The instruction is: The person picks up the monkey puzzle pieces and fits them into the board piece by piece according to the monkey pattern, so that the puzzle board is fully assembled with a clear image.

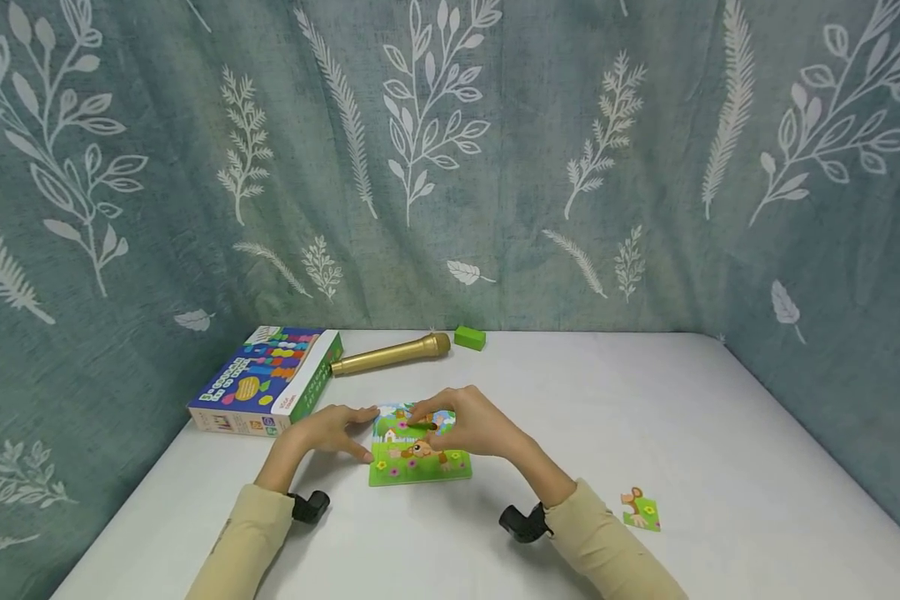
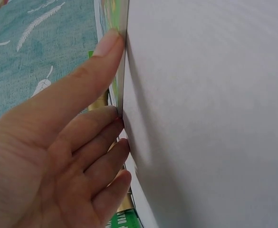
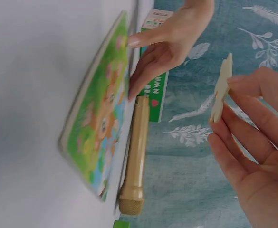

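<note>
A green puzzle board [image 1: 418, 458] with a cartoon animal scene is laid flat on the white table [image 1: 720, 433], pretty much front and centre. Its left edge is touched by the left hand [image 1: 335, 429], fingers kept straight and pressed against the board's side, which is clear in the left wrist view. A loose puzzle piece [image 3: 221, 89] is pinched at the fingertips of the right hand [image 1: 471, 423], held just above the board's top part, not yet laid in. Another puzzle piece [image 1: 641, 509] is left lying well off to the right. Behind the board, a colourful box [image 1: 268, 380], a gold microphone [image 1: 390, 356] and a small green block [image 1: 469, 337] are seen near the curtain.
</note>
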Action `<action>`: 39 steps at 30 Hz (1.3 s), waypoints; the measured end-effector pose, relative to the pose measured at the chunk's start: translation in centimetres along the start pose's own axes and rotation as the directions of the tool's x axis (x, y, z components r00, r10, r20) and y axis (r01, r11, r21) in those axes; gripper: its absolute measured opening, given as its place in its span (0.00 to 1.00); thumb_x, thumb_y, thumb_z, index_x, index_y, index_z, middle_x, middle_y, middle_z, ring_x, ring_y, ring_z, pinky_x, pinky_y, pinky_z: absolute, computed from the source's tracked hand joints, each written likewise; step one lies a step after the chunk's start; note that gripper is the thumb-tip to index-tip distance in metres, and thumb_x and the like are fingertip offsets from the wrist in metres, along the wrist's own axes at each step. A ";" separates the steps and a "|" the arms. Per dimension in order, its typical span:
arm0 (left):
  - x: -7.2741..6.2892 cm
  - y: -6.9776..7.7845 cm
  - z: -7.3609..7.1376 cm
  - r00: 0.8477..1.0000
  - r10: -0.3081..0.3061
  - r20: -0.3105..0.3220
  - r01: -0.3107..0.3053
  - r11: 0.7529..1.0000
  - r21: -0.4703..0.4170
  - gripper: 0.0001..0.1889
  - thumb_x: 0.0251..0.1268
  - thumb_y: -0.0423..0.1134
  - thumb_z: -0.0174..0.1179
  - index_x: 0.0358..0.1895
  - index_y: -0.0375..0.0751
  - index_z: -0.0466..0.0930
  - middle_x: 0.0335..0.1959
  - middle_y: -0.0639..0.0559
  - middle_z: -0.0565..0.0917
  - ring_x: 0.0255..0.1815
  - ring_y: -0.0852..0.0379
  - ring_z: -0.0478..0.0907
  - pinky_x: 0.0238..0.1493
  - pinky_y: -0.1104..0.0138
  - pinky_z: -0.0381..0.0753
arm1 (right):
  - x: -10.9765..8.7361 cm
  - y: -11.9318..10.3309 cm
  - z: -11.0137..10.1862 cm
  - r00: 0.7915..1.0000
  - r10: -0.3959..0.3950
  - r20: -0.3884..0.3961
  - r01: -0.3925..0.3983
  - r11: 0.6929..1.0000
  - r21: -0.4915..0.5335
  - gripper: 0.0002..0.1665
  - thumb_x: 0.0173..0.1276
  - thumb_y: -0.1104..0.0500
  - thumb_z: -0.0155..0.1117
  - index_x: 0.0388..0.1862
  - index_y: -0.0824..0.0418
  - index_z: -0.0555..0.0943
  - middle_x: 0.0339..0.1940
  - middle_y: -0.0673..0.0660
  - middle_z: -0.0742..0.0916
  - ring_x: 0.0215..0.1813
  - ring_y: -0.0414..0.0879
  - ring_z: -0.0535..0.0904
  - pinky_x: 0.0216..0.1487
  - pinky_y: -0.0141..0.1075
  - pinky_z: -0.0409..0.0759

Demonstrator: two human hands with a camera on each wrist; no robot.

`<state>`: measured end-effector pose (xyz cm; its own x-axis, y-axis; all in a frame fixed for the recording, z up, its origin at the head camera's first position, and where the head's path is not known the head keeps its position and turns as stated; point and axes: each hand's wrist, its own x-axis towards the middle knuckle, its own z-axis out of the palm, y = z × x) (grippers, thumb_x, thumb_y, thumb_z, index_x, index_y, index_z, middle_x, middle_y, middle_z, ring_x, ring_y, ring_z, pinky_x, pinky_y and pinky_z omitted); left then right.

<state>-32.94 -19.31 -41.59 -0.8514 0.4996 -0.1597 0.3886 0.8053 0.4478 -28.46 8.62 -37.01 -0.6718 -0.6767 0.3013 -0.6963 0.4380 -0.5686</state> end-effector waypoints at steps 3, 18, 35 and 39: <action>0.0 -0.1 -0.2 1.000 0.000 -0.002 0.000 1.000 0.001 0.44 0.49 0.51 0.73 0.70 0.41 0.67 0.71 0.43 0.66 0.70 0.37 0.61 0.69 0.46 0.60 | 0.1 0.6 0.2 1.000 0.000 0.021 0.000 1.000 -0.018 0.15 0.57 0.65 0.70 0.43 0.51 0.88 0.47 0.46 0.87 0.54 0.42 0.81 0.55 0.44 0.79; -0.3 -0.1 -0.2 1.000 0.004 0.000 -0.004 1.000 -0.022 0.44 0.49 0.51 0.73 0.71 0.40 0.66 0.71 0.42 0.65 0.71 0.37 0.59 0.69 0.46 0.58 | -0.1 2.9 2.0 0.988 0.020 0.151 -0.020 1.000 -0.002 0.11 0.57 0.68 0.70 0.37 0.54 0.88 0.45 0.48 0.88 0.51 0.42 0.81 0.40 0.33 0.79; -0.4 0.3 0.3 1.000 0.015 0.007 -0.015 1.000 -0.028 0.44 0.49 0.50 0.74 0.70 0.39 0.67 0.71 0.42 0.65 0.70 0.37 0.61 0.69 0.46 0.59 | -0.6 3.6 3.3 0.965 0.019 0.262 -0.004 0.998 -0.055 0.12 0.58 0.68 0.72 0.41 0.60 0.88 0.37 0.50 0.89 0.38 0.38 0.82 0.41 0.28 0.80; -0.2 0.3 0.0 1.000 0.021 0.002 -0.021 1.000 -0.015 0.44 0.49 0.50 0.74 0.70 0.40 0.66 0.71 0.42 0.65 0.70 0.38 0.61 0.69 0.46 0.59 | -0.2 3.2 3.2 0.966 0.006 0.258 0.017 0.996 -0.087 0.13 0.57 0.72 0.69 0.41 0.61 0.89 0.32 0.51 0.88 0.28 0.33 0.72 0.29 0.22 0.70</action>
<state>-32.66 -19.14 -41.47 -0.8425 0.5169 -0.1518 0.4009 0.7898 0.4643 -29.80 8.26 -41.35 -0.5879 -0.8039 0.0903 -0.7269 0.4760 -0.4950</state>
